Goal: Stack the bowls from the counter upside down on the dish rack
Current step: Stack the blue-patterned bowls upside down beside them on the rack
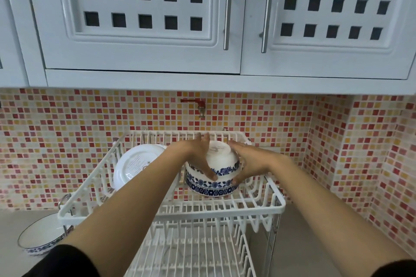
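Black sleeves [65, 262] cover both upper forearms at the near edge, and the bare arms reach forward over a white wire dish rack [278, 206] with two tiers. On the grey counter [315, 231] at near left, just beside the rack's corner, one bowl [38, 237] sits upright, white inside with a blue pattern on its outer wall. Farther in, on the rack's upper tier, a stack of bowls [211, 188] stands upside down, blue flowered bands around the rims. The left hand [199, 153] and right hand [249, 162] press on opposite sides of the top bowl [221, 158], fingers spread and clamped against its white wall, thumbs down near the blue band. To the left of the stack a white plate [132, 164] leans on edge in the rack. Beyond, a red tap [198, 104] juts from the red and yellow mosaic wall, under white cupboards [144, 18] with lattice doors.
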